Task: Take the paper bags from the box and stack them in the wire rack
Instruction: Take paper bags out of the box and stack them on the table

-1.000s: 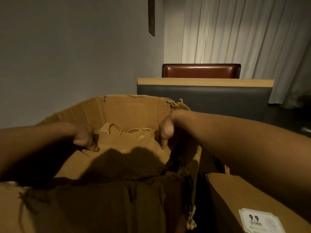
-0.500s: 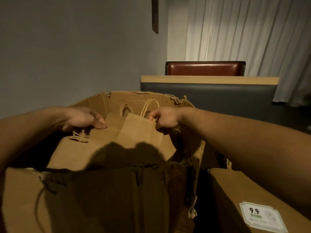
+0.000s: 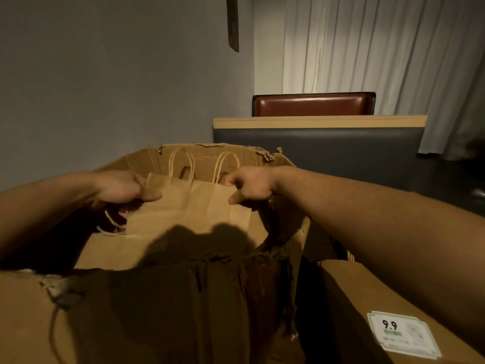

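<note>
Pinching the top edge of a flat paper bag (image 3: 189, 206), one hand at each upper corner: left hand (image 3: 123, 189) has its thumb laid across the near face with fingers curled behind; right hand (image 3: 248, 183) grips the opposite corner the same way, thumb forward. Two-corner hold likely chosen to keep the thin folded bag flat and square, so it does not flop or crease on the way out. Bag is upright, its upper part level with the rim of the cardboard box (image 3: 278, 164), lower part still down inside. Twisted paper handles (image 3: 181, 164) stand up above the top edge, free of both hands.

More folded bags (image 3: 110, 248) lie flat beneath it in the box; loose handle cord shows near the left wrist and could snag.

Judgement: extraction step, early in task. Wire rack not in view.

Near right: a second brown carton (image 3: 349, 306) with a label reading "9.9" (image 3: 401, 334). Beyond: dark panel with wooden top (image 3: 317, 121), curtain (image 3: 380, 48).
</note>
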